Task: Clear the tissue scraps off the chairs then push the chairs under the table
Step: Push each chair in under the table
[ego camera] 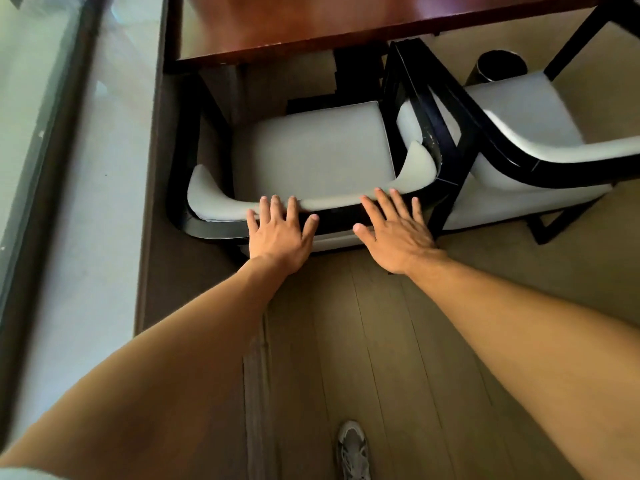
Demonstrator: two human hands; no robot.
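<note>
Your left hand [282, 237] and right hand [394, 233] press flat-fingered, gripping nothing, on the centre chair [311, 150], scrap-free, partly under the table [311, 26]; the right-side chair [530, 126] still waits.

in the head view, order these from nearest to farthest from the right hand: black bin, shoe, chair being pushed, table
From the right hand:
1. Chair being pushed, directly under the fingers.
2. Shoe, on the floor below.
3. Black bin, upper right, behind the second chair.
4. Table, along the top; too close to the bin to call firmly.
</note>
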